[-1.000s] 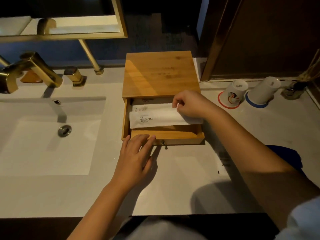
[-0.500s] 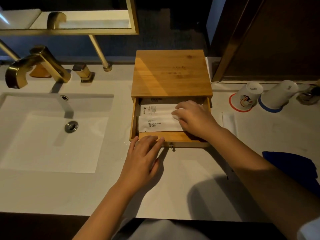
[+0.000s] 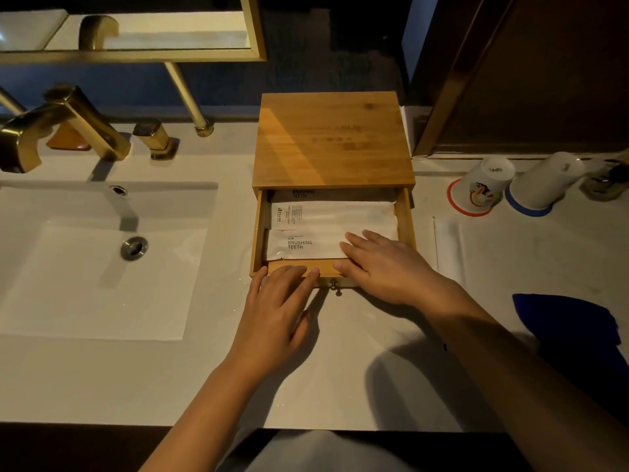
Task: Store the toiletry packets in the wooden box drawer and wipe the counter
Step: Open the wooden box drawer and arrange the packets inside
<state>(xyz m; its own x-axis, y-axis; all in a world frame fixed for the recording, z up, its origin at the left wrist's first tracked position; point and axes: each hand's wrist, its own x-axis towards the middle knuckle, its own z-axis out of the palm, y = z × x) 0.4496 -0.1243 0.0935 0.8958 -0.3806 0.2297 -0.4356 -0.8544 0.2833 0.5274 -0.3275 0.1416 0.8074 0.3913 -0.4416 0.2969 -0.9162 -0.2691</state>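
**Packets lying in the open drawer, both hands at its front**

Inside the pulled-out drawer (image 3: 405, 212) of the wooden box (image 3: 333, 141) lie the white toiletry packets (image 3: 326, 219), stacked flat and overlapping; two show the print "BRUSHING TEETH". The right hand (image 3: 384, 264) rests palm down over the drawer's front right corner, fingers spread flat on the nearest packet, gripping nothing. The left hand (image 3: 275, 311) lies on the bench (image 3: 102, 379) just in front of the box, fingers loosely extended and touching the drawer's front panel, left of its small knob (image 3: 333, 285); it too holds nothing.

Right of the box, a thin white packet (image 3: 446, 247) lies on the bench, apart from the drawer. Farther right stand two upturned white cups (image 3: 486, 182), one on a red coaster, one on a blue. Nearer the front edge on that side lies a blue cloth (image 3: 568, 321). Left of the box are the white sink (image 3: 85, 294) and a gold faucet (image 3: 61, 120).
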